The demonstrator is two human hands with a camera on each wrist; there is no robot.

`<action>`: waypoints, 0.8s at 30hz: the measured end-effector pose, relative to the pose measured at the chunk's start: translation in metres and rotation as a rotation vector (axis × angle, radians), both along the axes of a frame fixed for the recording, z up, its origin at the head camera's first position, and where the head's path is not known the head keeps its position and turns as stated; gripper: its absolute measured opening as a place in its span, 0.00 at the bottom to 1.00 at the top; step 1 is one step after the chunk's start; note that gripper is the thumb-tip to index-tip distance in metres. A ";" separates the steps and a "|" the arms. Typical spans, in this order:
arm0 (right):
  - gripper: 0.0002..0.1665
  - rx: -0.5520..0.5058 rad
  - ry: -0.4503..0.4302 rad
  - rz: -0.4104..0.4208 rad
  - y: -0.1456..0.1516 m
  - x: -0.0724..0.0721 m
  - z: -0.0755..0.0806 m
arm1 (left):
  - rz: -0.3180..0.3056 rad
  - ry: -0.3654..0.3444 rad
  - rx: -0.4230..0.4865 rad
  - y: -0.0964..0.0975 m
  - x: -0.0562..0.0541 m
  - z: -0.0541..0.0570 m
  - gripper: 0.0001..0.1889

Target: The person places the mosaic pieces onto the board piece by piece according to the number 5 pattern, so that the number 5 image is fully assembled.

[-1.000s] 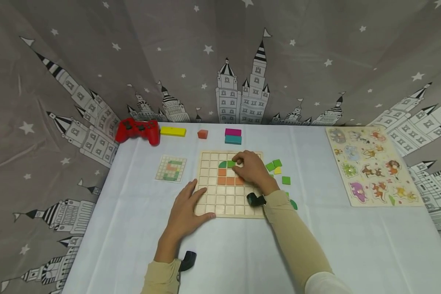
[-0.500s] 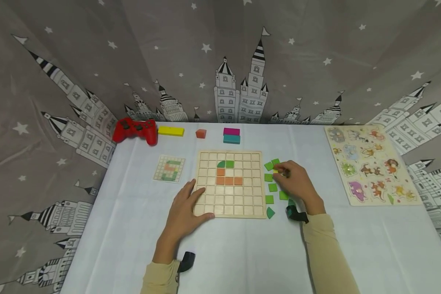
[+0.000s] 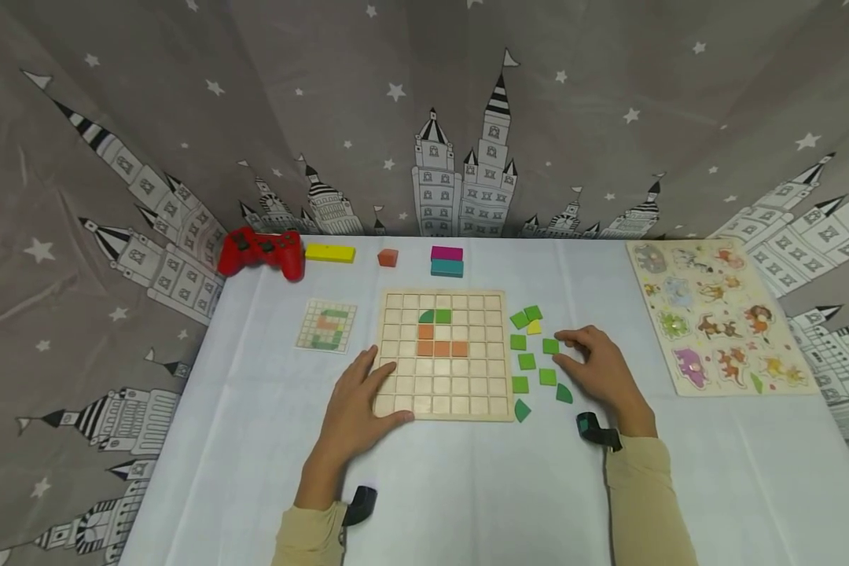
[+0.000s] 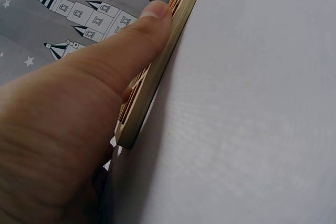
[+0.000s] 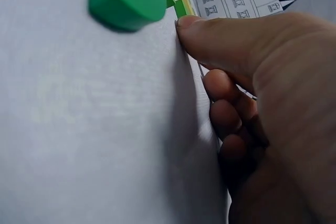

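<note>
My left hand [image 3: 351, 401] rests at the lower left corner of the wooden grid board [image 3: 424, 385], fingers spread along its left side and thumb on its front edge. In the left wrist view the thumb [image 4: 142, 35] touches the board's rim. A green square tile [image 3: 550, 346] lies flat right of the board. Thumb and forefinger of my right hand [image 3: 597, 373] stand apart at its right-hand corners. The other right fingers are loosely curled. On the board sit a green quarter-round tile [image 3: 427, 317], a green square [image 3: 442, 316] and several orange squares [image 3: 442, 348].
Several loose green tiles [image 3: 518, 342] and a yellow tile [image 3: 534, 327] lie right of the board. A pattern card [image 3: 307, 322] lies left. Behind are a red game controller [image 3: 262, 251], yellow block [image 3: 330, 253], orange block [image 3: 387, 258] and stacked blocks [image 3: 446, 268]. An animal puzzle [image 3: 658, 314] lies far right.
My right hand has moved from the green tile on the board to the loose tiles, past the yellow one, to the rightmost green square. My left hand has stayed at the board's corner.
</note>
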State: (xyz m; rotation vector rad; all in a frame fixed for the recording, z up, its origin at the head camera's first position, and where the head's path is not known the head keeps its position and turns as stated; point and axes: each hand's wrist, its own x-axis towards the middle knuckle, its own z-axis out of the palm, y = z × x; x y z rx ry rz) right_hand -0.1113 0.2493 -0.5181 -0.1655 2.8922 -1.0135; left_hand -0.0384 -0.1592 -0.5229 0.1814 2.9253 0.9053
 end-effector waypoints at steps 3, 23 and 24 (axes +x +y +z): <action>0.19 0.017 0.027 0.007 0.000 0.001 -0.002 | 0.001 -0.003 -0.002 0.000 0.000 0.000 0.48; 0.21 -0.043 0.042 0.031 -0.043 -0.012 0.012 | 0.003 0.022 0.006 0.000 0.000 -0.001 0.47; 0.21 -0.053 0.050 0.048 -0.047 -0.015 0.014 | 0.001 0.018 0.006 0.001 0.000 -0.002 0.47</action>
